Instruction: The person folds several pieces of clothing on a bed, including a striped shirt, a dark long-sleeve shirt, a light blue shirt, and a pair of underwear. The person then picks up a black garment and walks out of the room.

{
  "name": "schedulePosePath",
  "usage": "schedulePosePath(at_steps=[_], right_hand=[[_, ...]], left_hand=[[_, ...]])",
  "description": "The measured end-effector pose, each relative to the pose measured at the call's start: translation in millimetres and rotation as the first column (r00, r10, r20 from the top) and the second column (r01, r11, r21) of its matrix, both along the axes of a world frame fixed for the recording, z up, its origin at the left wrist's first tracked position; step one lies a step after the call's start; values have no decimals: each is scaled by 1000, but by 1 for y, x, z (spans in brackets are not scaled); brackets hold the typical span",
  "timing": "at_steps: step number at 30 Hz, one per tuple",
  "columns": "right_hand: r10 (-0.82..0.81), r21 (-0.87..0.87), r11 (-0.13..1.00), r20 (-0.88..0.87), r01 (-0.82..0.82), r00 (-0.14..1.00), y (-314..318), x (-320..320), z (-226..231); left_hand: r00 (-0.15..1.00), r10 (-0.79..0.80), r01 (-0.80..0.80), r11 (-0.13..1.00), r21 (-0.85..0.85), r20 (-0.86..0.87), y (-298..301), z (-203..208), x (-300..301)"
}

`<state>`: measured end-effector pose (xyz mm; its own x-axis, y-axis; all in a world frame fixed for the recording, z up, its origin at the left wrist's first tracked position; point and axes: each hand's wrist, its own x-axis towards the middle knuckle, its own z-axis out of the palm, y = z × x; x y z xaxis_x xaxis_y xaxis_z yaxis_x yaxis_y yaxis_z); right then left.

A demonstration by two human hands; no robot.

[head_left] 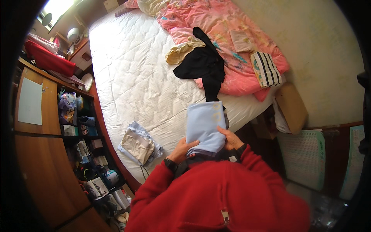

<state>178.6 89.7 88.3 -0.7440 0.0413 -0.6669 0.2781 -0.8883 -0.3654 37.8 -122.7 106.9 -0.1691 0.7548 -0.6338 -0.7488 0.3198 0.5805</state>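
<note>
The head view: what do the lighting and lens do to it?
In the head view, the bright window at upper left washes out to white; also there, the brown wooden cabinet bows toward the dark rim; in that view, the folded light-blue cloth in both bare hands looks fairly clear.

My folded blue cloth [204, 123] looks smooth and matt, my red sleeve [258, 161] matt fabric, the cabinet door [46, 174] smooth wood.
</note>
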Motion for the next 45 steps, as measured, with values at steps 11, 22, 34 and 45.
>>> schedulePosePath(at_steps=[11, 22, 34, 45], right_hand=[[-148, 143, 978, -25, 150, 989, 197, 37, 10], [-167, 356, 909, -163, 216, 972, 478, 78, 45], [-147, 746, 666, 117, 11, 982, 595, 30, -76], [24, 769, 624, 161, -141, 987, 603, 31, -66]], left_hand=[[980, -9, 16, 999, 34, -197, 189, 25, 28], [952, 167, -225, 950, -219, -255, 245, 12, 42], [915, 296, -387, 836, -389, -274, 237, 0, 47], [930, 82, -236, 880, -412, -357, 285, -67, 3]])
